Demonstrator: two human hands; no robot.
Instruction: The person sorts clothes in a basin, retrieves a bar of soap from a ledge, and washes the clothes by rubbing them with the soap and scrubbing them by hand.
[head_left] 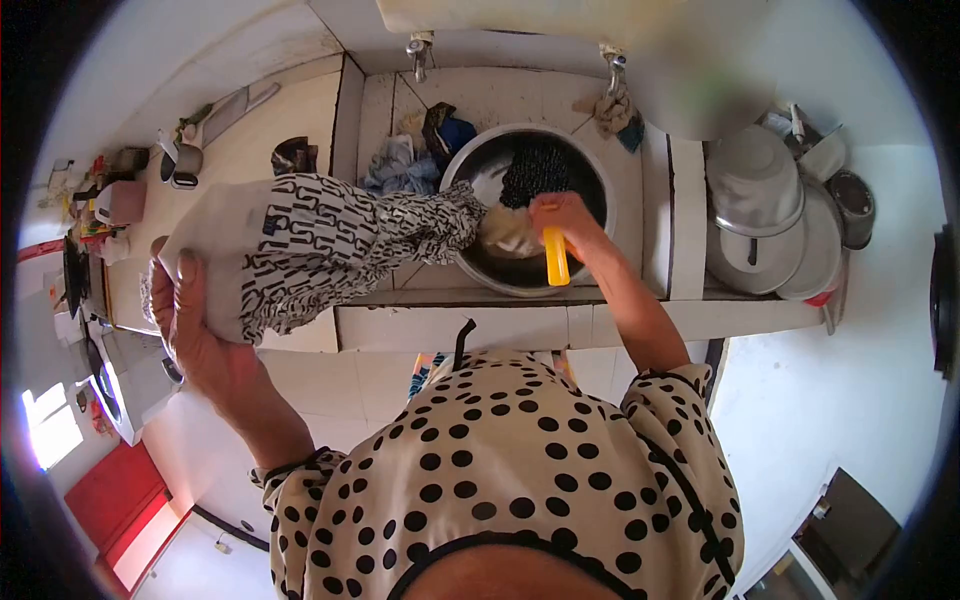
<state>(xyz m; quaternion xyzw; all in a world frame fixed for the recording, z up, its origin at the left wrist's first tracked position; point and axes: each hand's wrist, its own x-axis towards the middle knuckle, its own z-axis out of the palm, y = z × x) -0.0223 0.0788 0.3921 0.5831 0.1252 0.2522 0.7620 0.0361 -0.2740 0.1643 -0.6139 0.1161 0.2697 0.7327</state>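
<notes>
My left hand [195, 310], on the left, grips the pale edge of a black-and-white patterned cloth [320, 235] and holds it up. The cloth narrows to a bunched end at the rim of a round metal basin [457, 160]. Over the basin, my right hand [565, 220] is closed on a yellow-orange handle [556, 258]; the tool's other end is hidden. Beside that hand a cream cloth [508, 235] lies in the basin. Behind it is a black, bumpy-textured piece of fabric [535, 170].
Crumpled clothes [400, 165] lie left of the basin inside the tiled sink. Two taps [419, 55] stick out at the back. Metal pots and lids [755, 180] stand on the right counter. A cup [183, 165] and a knife [225, 115] are on the left counter.
</notes>
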